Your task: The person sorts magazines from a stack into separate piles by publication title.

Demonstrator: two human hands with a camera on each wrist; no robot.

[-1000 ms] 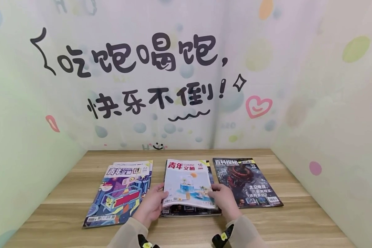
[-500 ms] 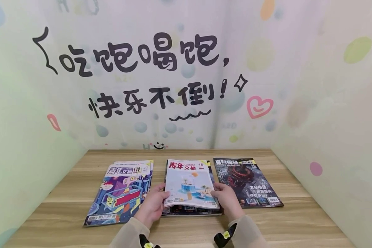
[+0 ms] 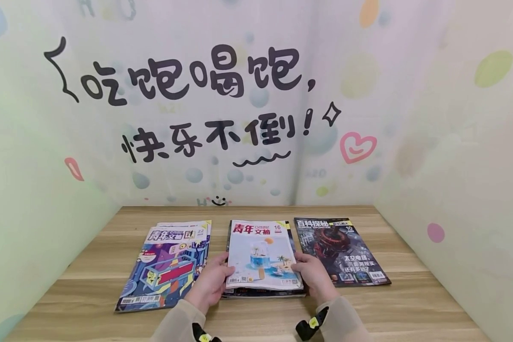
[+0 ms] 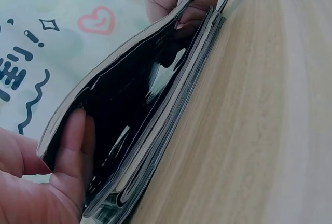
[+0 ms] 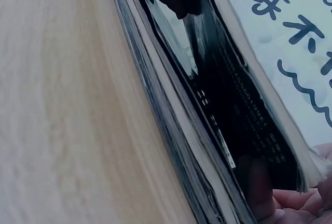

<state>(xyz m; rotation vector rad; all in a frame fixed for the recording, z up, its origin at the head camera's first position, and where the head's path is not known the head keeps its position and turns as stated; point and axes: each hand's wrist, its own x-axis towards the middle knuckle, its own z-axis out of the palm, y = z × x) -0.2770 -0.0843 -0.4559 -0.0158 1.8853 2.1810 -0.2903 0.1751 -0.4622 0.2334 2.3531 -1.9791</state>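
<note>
A white-covered magazine (image 3: pixel 262 263) with a popsicle and beach picture lies over a dark stack of magazines (image 3: pixel 261 292) in the middle of the table. My left hand (image 3: pixel 211 280) pinches its left edge, thumb on the cover and fingers underneath. On the opposite edge, my right hand (image 3: pixel 314 275) grips it the same way. Both wrist views show the near edge of the held magazine (image 4: pixel 111 60) raised, with a dark gap between it and the stack (image 5: pixel 171 99) below. Fingers (image 4: pixel 75 141) of the left hand reach into that gap.
To the left lies a small pile topped by a purple, colourful magazine (image 3: pixel 162 270). A dark science magazine (image 3: pixel 339 251) lies at the right, close beside the right hand. The wooden table (image 3: pixel 410 308) meets printed curtain walls (image 3: pixel 256 185) at the back and sides.
The view has shifted very slightly. Both hands keep their hold on the white magazine, and its near edge sits a little lower over the stack than before.
</note>
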